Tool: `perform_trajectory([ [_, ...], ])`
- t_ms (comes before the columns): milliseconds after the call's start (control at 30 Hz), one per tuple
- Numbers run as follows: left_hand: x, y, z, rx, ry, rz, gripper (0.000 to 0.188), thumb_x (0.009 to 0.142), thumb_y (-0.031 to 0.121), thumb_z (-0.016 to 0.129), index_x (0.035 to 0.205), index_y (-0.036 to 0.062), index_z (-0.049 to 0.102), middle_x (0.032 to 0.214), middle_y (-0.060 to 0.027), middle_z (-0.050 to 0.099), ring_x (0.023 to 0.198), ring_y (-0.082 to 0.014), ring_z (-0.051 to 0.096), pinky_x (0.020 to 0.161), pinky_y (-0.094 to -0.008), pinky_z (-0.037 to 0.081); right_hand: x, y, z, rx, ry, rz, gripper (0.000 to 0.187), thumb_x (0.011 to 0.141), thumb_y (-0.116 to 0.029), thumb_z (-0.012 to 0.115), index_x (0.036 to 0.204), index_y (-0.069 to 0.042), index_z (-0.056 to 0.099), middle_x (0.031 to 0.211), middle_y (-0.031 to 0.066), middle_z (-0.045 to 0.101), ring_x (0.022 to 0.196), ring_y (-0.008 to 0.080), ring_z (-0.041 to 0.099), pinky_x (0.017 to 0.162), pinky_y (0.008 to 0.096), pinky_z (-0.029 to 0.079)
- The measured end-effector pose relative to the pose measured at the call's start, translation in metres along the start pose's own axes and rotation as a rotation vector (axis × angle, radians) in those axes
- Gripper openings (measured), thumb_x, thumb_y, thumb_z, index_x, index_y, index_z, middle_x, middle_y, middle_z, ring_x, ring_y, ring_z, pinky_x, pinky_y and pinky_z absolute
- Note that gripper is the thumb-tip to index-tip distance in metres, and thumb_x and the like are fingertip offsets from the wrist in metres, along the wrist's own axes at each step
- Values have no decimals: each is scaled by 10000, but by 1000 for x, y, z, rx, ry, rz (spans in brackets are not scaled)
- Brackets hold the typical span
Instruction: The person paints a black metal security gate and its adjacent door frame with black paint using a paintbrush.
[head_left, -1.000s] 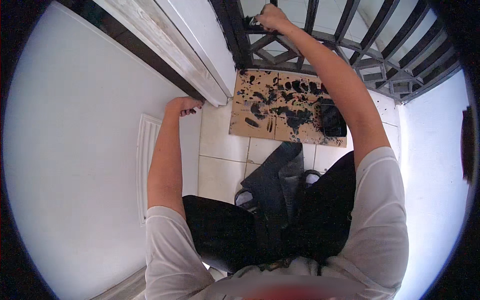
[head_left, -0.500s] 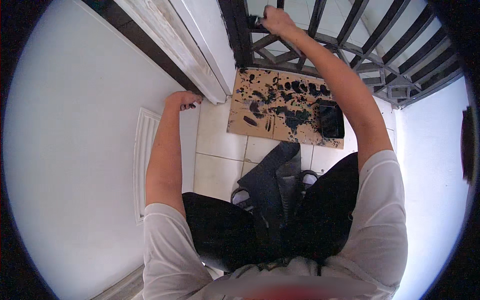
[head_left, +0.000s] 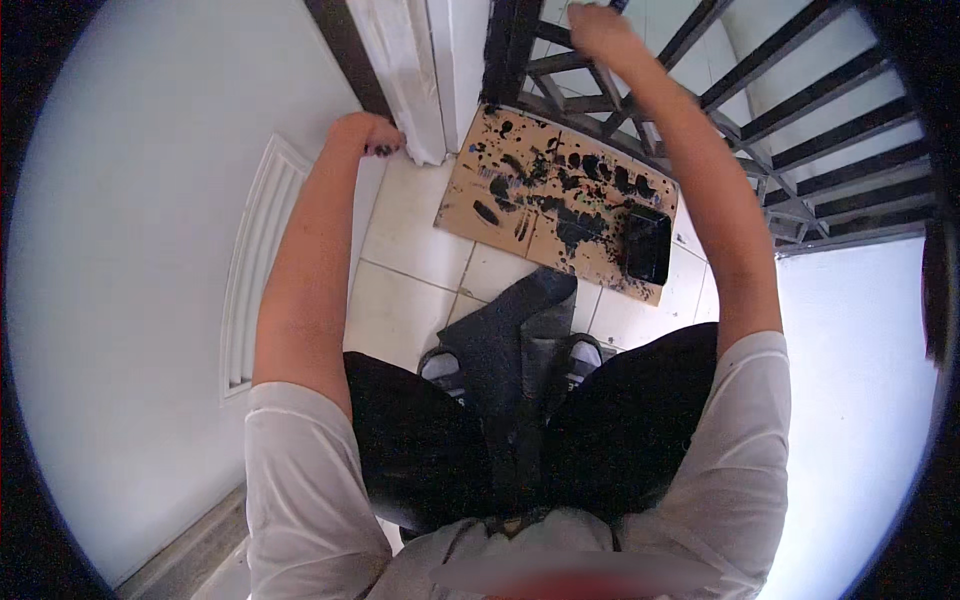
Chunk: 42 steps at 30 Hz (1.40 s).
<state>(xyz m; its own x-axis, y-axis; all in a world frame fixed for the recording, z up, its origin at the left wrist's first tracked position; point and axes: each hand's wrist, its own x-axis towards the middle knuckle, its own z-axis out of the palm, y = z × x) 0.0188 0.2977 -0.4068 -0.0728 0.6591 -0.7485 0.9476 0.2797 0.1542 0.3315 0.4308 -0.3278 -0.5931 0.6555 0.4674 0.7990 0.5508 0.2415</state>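
Observation:
My right hand (head_left: 603, 38) is up at the dark metal gate (head_left: 690, 40), closed around a paintbrush (head_left: 618, 5). Only a bluish bit of the brush shows past the fist; its bristles are hidden. On the other side, my left hand (head_left: 368, 133) curls its fingers over the edge of a white door (head_left: 190, 200), close to the foot of the white door frame (head_left: 395, 80). Dark smudges mark its fingertips. Below the gate, a sheet of cardboard (head_left: 465, 190) covered in black paint spots lies on the floor. A black paint tray (head_left: 648, 245) sits on its right part.
Pale tiles (head_left: 400, 300) surround the cardboard. A dark grey cloth or mat (head_left: 500, 320) lies between my sandalled feet (head_left: 440, 365). A slatted vent (head_left: 262, 260) is set in the door. The white wall (head_left: 850, 370) stands close on my right.
My view has turned, so the cardboard and gate appear tilted. My right hand has shifted along the upper gate, away from its left post in the picture. My left hand stays at the door's edge.

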Motion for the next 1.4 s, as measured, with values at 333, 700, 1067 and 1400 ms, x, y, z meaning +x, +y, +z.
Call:
perform_trajectory([
  [333,2,2,2,52,74,-94,310,736,429,530,858,163,636,711,23,566,604,-113,470,580,-279,407,9,5,-43,95,-447,200,249,817,-158,483,886,81,501,817,279,579,787,413,575,674,442,475],
  [700,10,0,6,-42,85,-68,325,720,448,555,866,169,631,659,10,499,545,-118,400,502,-279,357,8,1,-51,208,-250,294,196,766,-93,543,807,99,536,831,277,556,789,381,572,689,450,466],
  [1067,-3,0,3,89,149,-91,342,672,490,562,841,201,631,693,1,542,540,-134,460,525,-299,394,20,20,-32,109,-459,145,309,649,-121,641,828,105,531,772,252,584,789,367,589,651,408,487],
  [1400,19,-5,4,115,209,-135,250,639,356,551,661,112,600,713,-23,599,617,-166,529,607,-320,430,27,10,-59,199,-608,357,283,735,-130,575,863,117,519,789,272,586,792,362,595,633,398,480],
])
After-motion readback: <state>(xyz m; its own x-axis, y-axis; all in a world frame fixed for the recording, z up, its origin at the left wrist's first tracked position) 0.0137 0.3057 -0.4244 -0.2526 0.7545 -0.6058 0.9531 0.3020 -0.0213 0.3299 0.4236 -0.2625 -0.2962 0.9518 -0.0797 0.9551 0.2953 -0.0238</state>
